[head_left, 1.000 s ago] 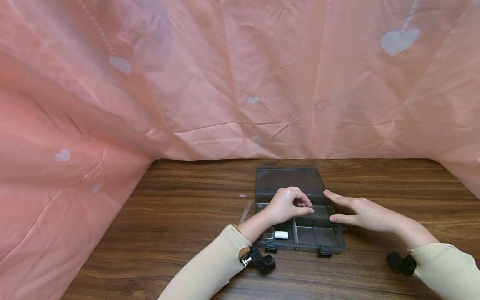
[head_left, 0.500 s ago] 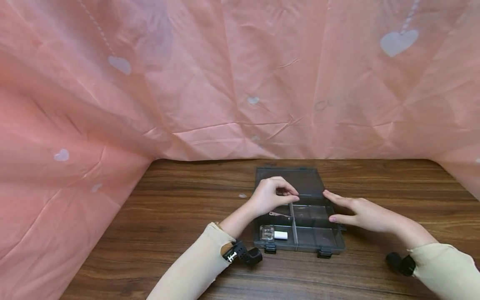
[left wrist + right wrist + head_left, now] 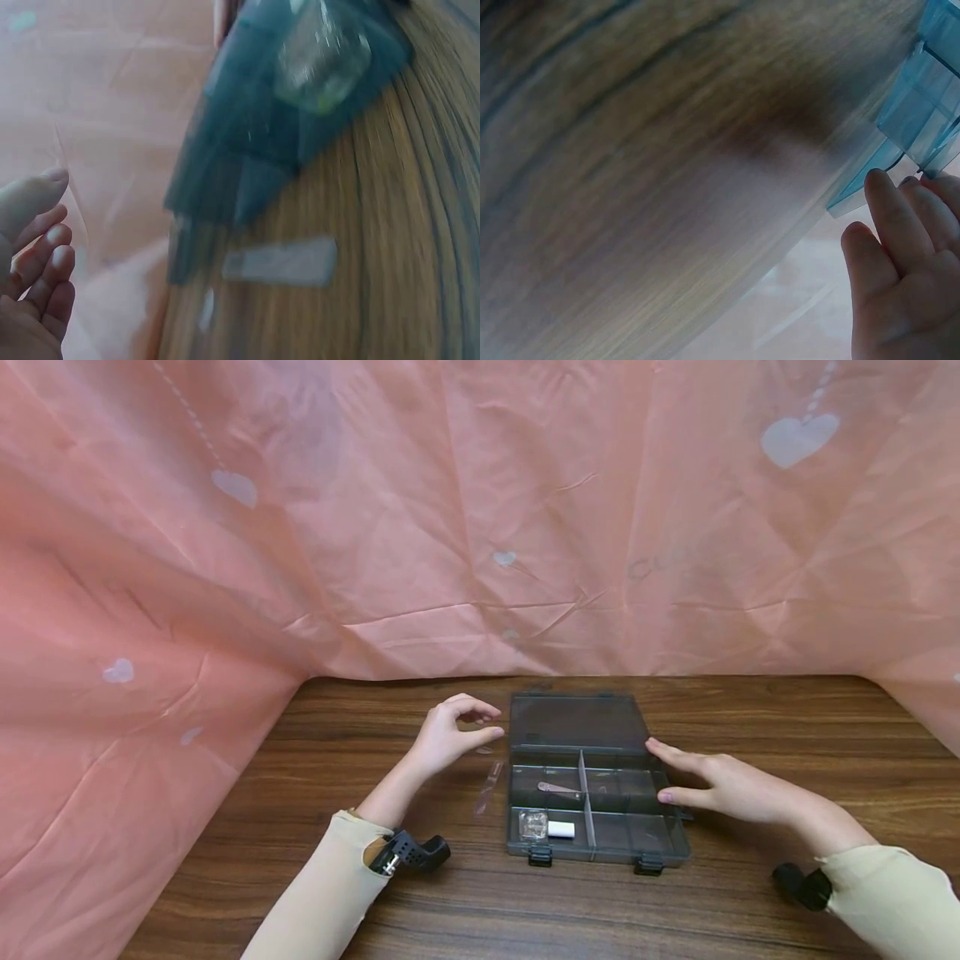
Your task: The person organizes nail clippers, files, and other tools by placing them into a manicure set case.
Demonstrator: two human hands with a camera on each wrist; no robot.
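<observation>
I am watching the left hand (image 3: 447, 737) pulling away from the open box (image 3: 592, 793), where it was over the compartments a second ago; it is now hovering over the table (image 3: 300, 827) just left of the lid, so I judge its drop into the box is done. Its fingers are loosely curled, and I cannot tell whether they are pinching anything. The right hand (image 3: 723, 785) is staying flat and open, fingertips touching the box's right edge.
</observation>
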